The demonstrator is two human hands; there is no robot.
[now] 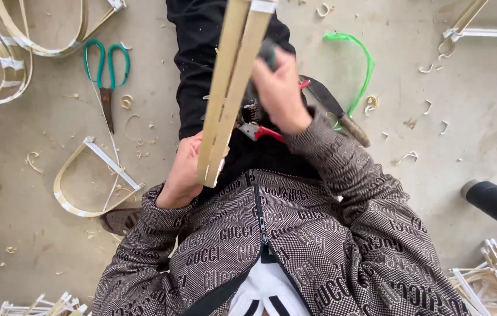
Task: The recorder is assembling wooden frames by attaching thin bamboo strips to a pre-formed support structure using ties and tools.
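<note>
While left hand (181, 172) grips lower end of pale split bamboo strips (231, 88), fingers clamped round them, strips stand upright over lap. Right hand (280, 90) closed on dark-handled tool beside strips. Green-handled scissors (106, 73) on concrete floor (465, 117), well apart.

Head cam, single view, looked straight down.
Cam sat above wearer's chest, close to both hands & lap; faced concrete floor (471, 117) beyond the knees. Near range, wide field, floor seen on both sides. No 2nd view, so no overlap.
</note>
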